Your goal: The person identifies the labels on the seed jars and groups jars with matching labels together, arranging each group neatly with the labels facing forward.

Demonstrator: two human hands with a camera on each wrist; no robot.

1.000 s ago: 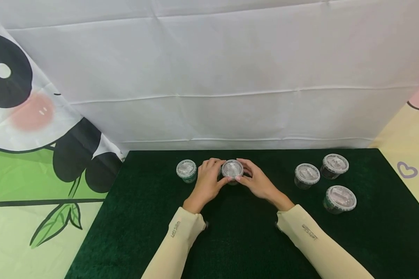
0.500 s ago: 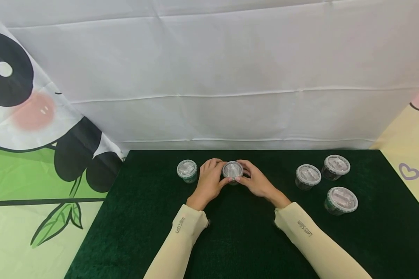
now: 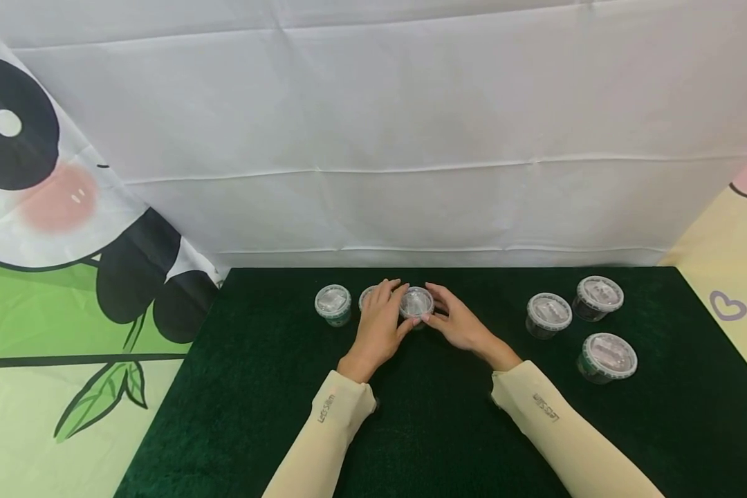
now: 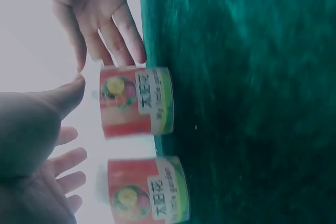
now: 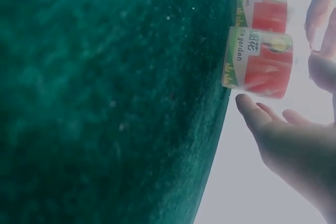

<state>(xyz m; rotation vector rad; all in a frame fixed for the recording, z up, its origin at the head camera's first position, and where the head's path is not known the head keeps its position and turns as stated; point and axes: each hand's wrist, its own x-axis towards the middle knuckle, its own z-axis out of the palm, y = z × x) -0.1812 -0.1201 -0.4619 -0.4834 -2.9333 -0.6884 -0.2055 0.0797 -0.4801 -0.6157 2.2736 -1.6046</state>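
A small lidded plastic cup (image 3: pixel 416 303) stands upright between my two hands. Its red, white and green label faces the left wrist view, where the cup (image 4: pixel 128 100) sits beside a like one (image 4: pixel 147 190). My left hand (image 3: pixel 378 328) has its fingers lifted and spread loosely over that second cup (image 3: pixel 364 297), hiding most of it. The left thumb reaches the near side of the first cup's lid, close to the right thumb. My right hand (image 3: pixel 463 328) lies along the first cup's right side, its relaxed fingers right by the wall.
Left of the left hand stands a teal-labelled cup (image 3: pixel 333 304). Three more lidded cups, a front one (image 3: pixel 607 357), a middle one (image 3: pixel 548 315) and a back one (image 3: pixel 598 297), stand at the right. The dark green tabletop (image 3: pixel 436 436) ends at a white cloth backdrop (image 3: pixel 373 173).
My left hand has shifted slightly right and raised its fingers, so part of the second cup now shows behind it. The right hand has barely moved.
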